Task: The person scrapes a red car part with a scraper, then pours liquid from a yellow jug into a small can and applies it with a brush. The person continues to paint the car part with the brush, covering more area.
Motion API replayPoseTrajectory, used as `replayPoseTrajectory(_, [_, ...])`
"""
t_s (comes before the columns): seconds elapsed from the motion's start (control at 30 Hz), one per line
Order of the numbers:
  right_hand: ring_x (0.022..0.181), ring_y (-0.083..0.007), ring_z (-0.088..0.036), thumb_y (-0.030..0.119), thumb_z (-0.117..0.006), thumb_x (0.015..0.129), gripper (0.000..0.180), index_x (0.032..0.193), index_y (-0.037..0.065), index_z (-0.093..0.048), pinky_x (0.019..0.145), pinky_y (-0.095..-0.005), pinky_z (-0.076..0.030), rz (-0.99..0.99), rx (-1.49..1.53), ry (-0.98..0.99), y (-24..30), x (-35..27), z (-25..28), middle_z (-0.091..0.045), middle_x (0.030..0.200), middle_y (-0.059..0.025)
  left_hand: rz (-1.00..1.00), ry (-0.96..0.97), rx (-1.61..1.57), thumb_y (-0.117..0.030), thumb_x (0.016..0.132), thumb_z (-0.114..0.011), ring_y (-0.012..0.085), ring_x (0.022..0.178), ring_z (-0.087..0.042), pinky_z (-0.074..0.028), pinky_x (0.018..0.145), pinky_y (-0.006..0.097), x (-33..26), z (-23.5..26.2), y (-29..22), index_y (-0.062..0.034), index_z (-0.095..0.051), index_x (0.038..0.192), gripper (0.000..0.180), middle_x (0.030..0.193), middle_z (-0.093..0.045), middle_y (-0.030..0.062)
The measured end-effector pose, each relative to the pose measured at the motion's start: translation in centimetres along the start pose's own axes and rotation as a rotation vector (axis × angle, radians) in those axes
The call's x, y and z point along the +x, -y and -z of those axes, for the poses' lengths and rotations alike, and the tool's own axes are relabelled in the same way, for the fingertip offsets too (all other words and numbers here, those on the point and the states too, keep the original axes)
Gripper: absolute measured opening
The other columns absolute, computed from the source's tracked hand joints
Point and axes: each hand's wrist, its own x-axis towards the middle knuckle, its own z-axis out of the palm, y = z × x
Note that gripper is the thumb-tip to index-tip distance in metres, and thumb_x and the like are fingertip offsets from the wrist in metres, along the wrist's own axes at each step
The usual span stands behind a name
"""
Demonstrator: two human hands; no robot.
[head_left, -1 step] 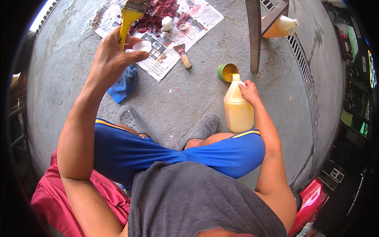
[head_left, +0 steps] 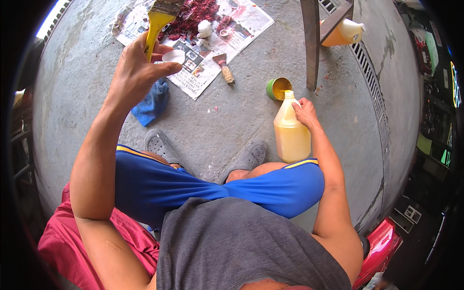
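My left hand (head_left: 137, 67) is raised, closed round the yellow handle of a paintbrush (head_left: 159, 21), bristles pointing up. Between its thumb and fingers shows a white round cap (head_left: 174, 56); whether it is pinched there or lies behind, I cannot tell. My right hand (head_left: 305, 113) grips the handle of a translucent plastic jug (head_left: 292, 137) holding yellowish liquid. The jug's uncapped mouth is at the rim of a small green can (head_left: 271, 90), yellow inside. A yellow streak shows where mouth and can meet.
Stained newspaper (head_left: 251, 21) bears dark red shavings (head_left: 193, 19) and a white lump (head_left: 204, 29). A scraper (head_left: 224, 70) lies at its edge, a blue cloth (head_left: 151, 104) nearer. Beyond the can stand a metal leg (head_left: 311, 48), an orange-filled jug (head_left: 340, 34) and a floor grate (head_left: 369, 72).
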Motion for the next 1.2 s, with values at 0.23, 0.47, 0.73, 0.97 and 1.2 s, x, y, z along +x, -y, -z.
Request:
replayPoseTrajectory(0.23, [0.084,-0.0318,-0.069,0.029,-0.068,0.092,0.033,0.102,-0.003,-0.065,0.08,-0.0422,-0.053,0.03,0.013,0.017,-0.3,-0.4,0.0,-0.072,0.091,-0.0194,0.085,0.108,0.058,-0.024,0.072,-0.088,0.0258,0.091,-0.07,-0.058,0.081,0.039,-0.5,-0.1,-1.0,0.0064,-0.059,0.122,0.065,0.105,-0.07,0.0191])
replayPoseTrajectory(0.47, [0.083,-0.032,-0.068,0.028,-0.068,0.092,0.031,0.099,-0.002,-0.063,0.079,-0.0428,-0.052,0.05,0.029,0.015,0.4,-1.1,0.4,-0.07,0.088,-0.0191,-0.043,0.532,0.399,-0.013,0.071,-0.079,0.033,0.081,-0.069,-0.054,0.073,0.043,2.1,-6.5,0.6,0.0054,-0.061,0.096,0.036,0.086,-0.068,0.0204])
replayPoseTrajectory(0.73, [0.084,-0.0323,-0.068,0.025,-0.067,0.093,0.028,0.101,-0.002,-0.063,0.079,-0.0428,-0.052,0.075,0.049,0.004,0.8,-1.6,0.5,-0.07,0.089,-0.0198,-0.235,0.6,0.736,0.003,0.079,-0.066,0.0391,0.092,-0.072,-0.061,0.076,0.045,2.6,-20.8,3.6,0.0077,-0.063,0.107,0.029,0.109,-0.065,0.0277])
replayPoseTrajectory(0.97, [0.091,-0.0397,-0.069,0.023,-0.065,0.094,0.027,0.104,-0.002,-0.063,0.082,-0.0451,-0.052,0.117,0.021,0.026,1.8,-2.2,0.7,-0.071,0.094,-0.0238,-0.414,0.619,0.881,-0.002,0.087,-0.065,0.0294,0.098,-0.073,-0.061,0.078,0.037,4.1,-27.2,1.6,0.0031,-0.063,0.11,0.024,0.111,-0.064,0.0192])
replayPoseTrajectory(1.2, [0.093,-0.0417,-0.069,0.022,-0.063,0.095,0.025,0.107,-0.001,-0.063,0.084,-0.0461,-0.052,0.13,0.031,0.01,2.5,-3.3,1.1,-0.071,0.096,-0.0247,-0.335,0.683,0.928,-0.001,0.084,-0.069,0.0325,0.101,-0.073,-0.062,0.079,0.039,6.8,-29.0,-0.3,0.003,-0.07,0.111,0.028,0.111,-0.064,0.0191])
